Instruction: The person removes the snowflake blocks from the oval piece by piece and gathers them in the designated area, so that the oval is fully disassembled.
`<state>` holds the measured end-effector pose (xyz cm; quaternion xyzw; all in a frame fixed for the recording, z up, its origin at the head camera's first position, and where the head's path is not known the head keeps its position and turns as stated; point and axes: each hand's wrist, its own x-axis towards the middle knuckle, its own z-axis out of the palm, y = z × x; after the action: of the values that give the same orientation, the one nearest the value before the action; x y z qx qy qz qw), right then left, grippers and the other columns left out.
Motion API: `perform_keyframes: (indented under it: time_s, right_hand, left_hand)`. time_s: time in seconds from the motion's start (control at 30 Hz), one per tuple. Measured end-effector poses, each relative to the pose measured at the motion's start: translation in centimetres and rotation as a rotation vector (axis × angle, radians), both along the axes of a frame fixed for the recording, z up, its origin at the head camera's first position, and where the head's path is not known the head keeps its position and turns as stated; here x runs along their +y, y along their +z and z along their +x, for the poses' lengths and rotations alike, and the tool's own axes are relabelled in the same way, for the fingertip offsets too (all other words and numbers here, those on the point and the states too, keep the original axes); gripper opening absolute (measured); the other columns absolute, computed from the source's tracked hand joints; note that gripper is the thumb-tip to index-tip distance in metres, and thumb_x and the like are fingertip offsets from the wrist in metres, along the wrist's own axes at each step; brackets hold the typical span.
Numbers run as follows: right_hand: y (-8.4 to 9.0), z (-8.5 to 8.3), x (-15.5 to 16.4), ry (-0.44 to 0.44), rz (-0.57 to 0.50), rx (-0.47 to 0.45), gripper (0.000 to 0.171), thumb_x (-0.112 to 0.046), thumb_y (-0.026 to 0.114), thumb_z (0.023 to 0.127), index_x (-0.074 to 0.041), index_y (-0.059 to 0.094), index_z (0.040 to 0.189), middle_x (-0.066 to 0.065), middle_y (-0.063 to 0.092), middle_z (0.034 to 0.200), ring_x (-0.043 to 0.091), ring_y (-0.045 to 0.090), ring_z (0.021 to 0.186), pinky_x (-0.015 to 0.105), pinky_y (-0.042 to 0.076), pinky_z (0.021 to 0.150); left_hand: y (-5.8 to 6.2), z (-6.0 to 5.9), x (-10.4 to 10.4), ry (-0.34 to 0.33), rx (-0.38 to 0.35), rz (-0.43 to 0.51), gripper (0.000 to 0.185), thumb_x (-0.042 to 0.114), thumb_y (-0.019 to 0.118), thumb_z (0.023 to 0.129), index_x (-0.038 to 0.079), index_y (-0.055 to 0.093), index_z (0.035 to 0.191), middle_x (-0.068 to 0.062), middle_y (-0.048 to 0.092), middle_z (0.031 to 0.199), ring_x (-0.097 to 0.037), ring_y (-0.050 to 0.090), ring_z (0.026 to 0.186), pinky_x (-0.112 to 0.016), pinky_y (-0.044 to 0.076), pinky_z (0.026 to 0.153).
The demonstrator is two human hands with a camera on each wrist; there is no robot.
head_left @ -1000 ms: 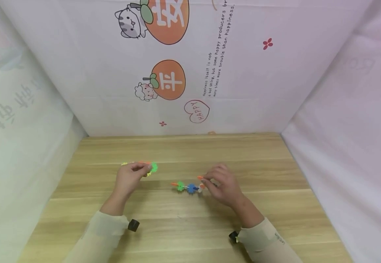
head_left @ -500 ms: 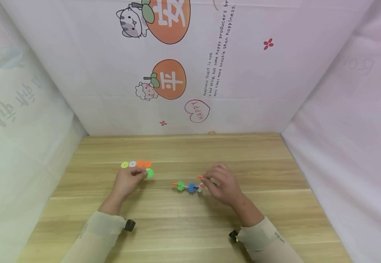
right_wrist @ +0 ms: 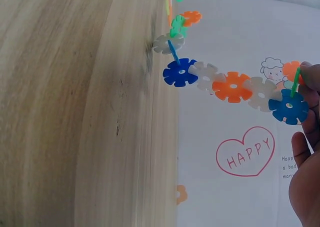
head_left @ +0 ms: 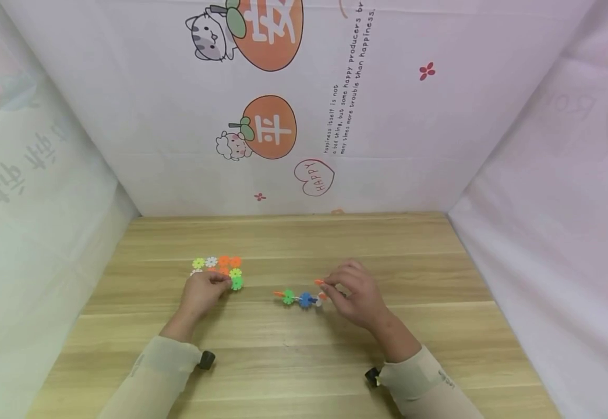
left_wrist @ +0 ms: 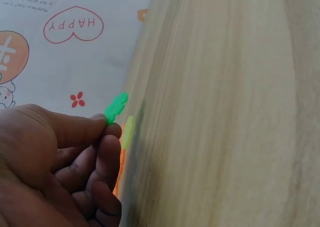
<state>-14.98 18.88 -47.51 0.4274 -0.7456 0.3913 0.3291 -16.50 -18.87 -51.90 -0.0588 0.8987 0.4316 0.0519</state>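
A pale wooden table (head_left: 293, 349) with printed white cloth walls (head_left: 388, 116) around it carries everything. Near its middle lies a joined chain of blue, white, orange and green plastic snowflake discs (head_left: 304, 299), its right end pinched in the fingers of the right hand (head_left: 357, 295). Left of the chain, the left hand (head_left: 202, 291) pinches a single green plastic snowflake disc (head_left: 237, 283) between thumb and forefinger, just beside a flat cluster of loose yellow, white and orange discs (head_left: 217, 265).
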Motion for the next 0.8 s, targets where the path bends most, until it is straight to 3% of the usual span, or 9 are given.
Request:
perform_keyframes:
  time_s: [0.17,0.47,0.8]
  right_hand:
    - [-0.02,0.07,-0.01,-0.002,-0.001,-0.003,0.012,-0.002,0.083,0.081,-0.010,0.077,0.088,-0.002,0.074,0.085,0.019,0.061,0.079,0.036,0.048,0.077]
    - [0.03,0.12,0.02,-0.008,0.001,-0.003,0.013,-0.002,0.083,0.082,-0.011,0.077,0.088,-0.002,0.074,0.085,0.018,0.062,0.079,0.035,0.048,0.076]
    - [0.07,0.07,0.05,-0.014,0.009,-0.007,0.012,-0.003,0.083,0.082,-0.011,0.076,0.088,-0.003,0.074,0.085,0.018,0.061,0.080,0.034,0.048,0.077]
  left_hand:
    - [-0.26,-0.25,-0.05,0.002,0.006,-0.033,0.021,0.024,0.073,0.097,0.007,0.079,0.106,-0.009,0.076,0.106,-0.028,0.068,0.100,-0.039,0.055,0.080]
    - [-0.58,-0.63,-0.17,-0.041,0.029,-0.118,0.024,0.027,0.072,0.097,0.006,0.080,0.107,-0.011,0.076,0.110,-0.034,0.068,0.107,-0.051,0.054,0.090]
    - [-0.23,-0.71,-0.29,-0.036,0.001,-0.159,0.022,0.029,0.075,0.093,0.009,0.082,0.101,-0.008,0.077,0.106,-0.032,0.068,0.106,-0.051,0.053,0.090]
